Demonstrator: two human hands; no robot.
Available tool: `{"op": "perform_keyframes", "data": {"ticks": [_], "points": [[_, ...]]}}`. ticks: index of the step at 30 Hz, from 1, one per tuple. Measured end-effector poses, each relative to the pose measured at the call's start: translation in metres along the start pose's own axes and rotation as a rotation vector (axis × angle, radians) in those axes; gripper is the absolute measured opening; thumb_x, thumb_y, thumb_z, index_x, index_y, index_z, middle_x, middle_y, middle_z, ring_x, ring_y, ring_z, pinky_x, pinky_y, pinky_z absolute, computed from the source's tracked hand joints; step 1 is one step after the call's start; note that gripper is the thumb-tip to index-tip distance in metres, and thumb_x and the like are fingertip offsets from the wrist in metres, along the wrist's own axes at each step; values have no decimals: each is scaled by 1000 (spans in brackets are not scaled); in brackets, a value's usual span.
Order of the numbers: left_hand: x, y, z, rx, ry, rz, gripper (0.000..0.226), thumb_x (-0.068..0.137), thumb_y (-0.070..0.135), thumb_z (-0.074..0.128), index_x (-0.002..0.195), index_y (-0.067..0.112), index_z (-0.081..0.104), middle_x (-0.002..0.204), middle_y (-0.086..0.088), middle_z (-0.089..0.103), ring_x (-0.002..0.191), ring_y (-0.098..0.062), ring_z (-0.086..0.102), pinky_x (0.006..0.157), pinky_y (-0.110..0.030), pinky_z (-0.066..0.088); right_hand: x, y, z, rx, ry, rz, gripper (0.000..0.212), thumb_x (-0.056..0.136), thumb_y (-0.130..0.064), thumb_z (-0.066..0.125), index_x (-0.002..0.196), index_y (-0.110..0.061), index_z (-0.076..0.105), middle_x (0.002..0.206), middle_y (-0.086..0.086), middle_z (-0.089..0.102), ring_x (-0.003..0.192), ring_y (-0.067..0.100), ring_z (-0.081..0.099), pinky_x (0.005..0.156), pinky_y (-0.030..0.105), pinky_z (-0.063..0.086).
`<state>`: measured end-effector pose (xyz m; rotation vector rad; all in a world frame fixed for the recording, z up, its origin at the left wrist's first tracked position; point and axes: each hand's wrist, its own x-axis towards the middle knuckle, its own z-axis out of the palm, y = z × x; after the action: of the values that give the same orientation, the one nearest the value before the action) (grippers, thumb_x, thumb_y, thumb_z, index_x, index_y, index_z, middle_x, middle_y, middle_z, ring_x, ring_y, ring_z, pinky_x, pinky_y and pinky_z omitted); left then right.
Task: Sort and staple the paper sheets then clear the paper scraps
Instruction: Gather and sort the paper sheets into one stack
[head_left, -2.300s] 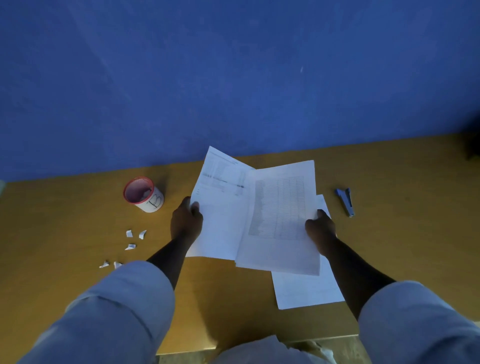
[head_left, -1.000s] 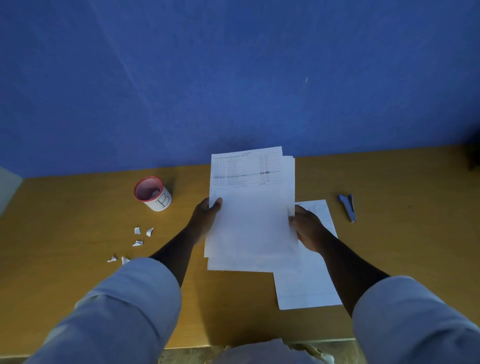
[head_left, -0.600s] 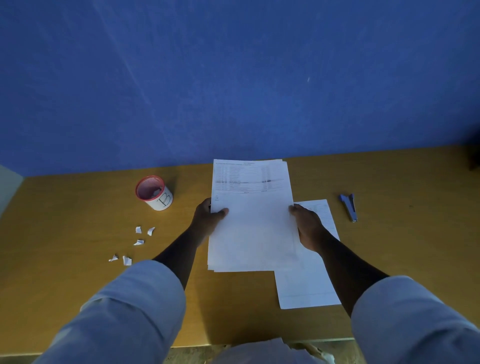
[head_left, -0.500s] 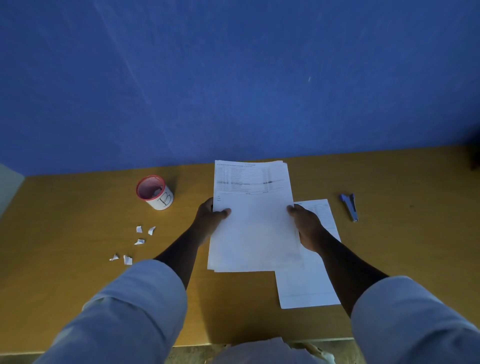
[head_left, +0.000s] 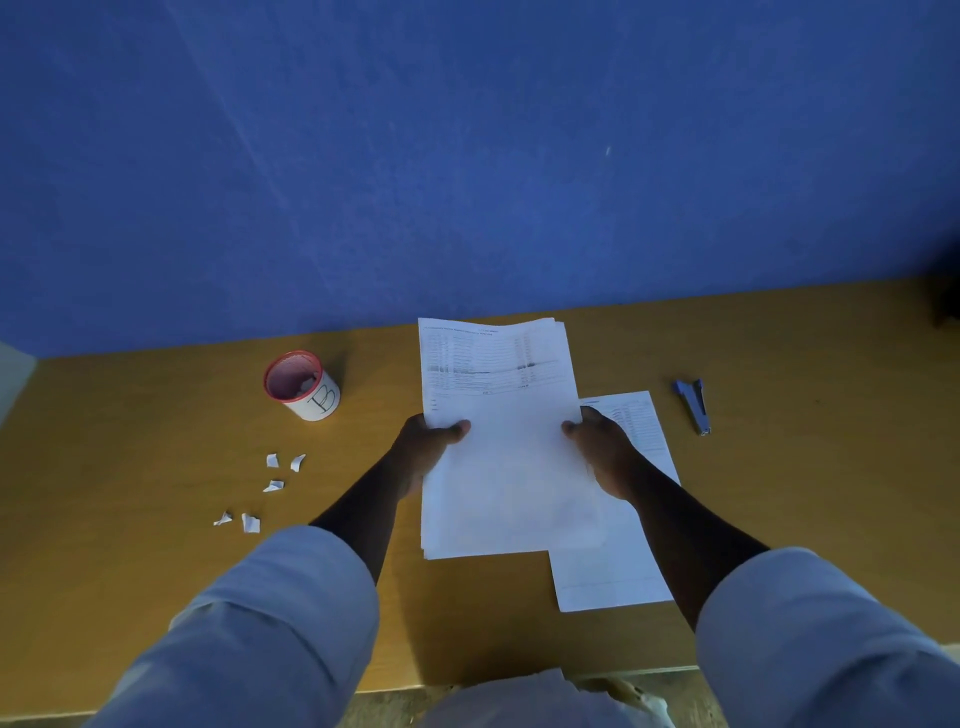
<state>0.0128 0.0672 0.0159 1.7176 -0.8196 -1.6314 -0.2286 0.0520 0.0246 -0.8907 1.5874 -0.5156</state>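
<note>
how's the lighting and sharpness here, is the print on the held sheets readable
Head view: dim and blue-tinted, no glare; the held sheets are the brightest area, with a soft shadow on the table below them. Head view: the print is soft, rows visible but not readable. Head view: wide-angle bowing curves the table's far edge, and the sleeves blur near the bottom.

Left hand (head_left: 423, 447) and right hand (head_left: 602, 449) gripping stacked paper sheets (head_left: 506, 457) by the side edges above a yellow table (head_left: 805, 493); stapler (head_left: 692, 405) right, paper scraps (head_left: 260, 491) left.
</note>
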Motion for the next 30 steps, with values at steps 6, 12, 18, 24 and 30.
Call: {"op": "perform_keyframes", "data": {"ticks": [6, 12, 18, 24, 30], "points": [[2, -4, 1, -5, 49, 29, 39, 87, 18, 74, 124, 11, 63, 120, -5, 69, 106, -26, 66, 91, -43, 55, 4, 14, -8, 21, 104, 88, 20, 92, -7, 49, 105, -14, 62, 97, 5, 59, 85, 21, 57, 80, 41, 55], [4, -7, 7, 11, 73, 32, 38, 88, 17, 73, 124, 10, 63, 117, -4, 70, 102, -23, 67, 83, -37, 55, 9, 40, -24, -213, 323, 200, 3, 75, -9, 54, 76, -7, 52, 69, 8, 55, 59, 21, 53, 45, 20, 36], [7, -13, 16, -5, 68, -18, 36, 87, 13, 72, 122, 9, 66, 115, -7, 72, 100, -26, 69, 80, -38, 58, 12, 71, -36, -369, 480, 336, 58, 72, -25, 70, 122, -4, 50, 125, 17, 53, 113, 33, 53, 89, 37, 49], [5, -16, 28, -39, 41, -49, 32, 86, 5, 68, 118, 8, 68, 112, -9, 73, 100, -28, 69, 79, -36, 56, 5, 82, -43, -555, 553, 438, 77, 73, -35, 80, 131, -4, 41, 140, 19, 35, 127, 36, 38, 99, 47, 43], [10, -21, 33, -6, 43, -76, 36, 86, 8, 69, 122, 10, 67, 115, -8, 72, 102, -29, 69, 92, -45, 55, 9, 88, -45, -575, 497, 447, 100, 68, -45, 83, 141, -4, 29, 151, 22, 20, 140, 40, 23, 108, 53, 34]]}}
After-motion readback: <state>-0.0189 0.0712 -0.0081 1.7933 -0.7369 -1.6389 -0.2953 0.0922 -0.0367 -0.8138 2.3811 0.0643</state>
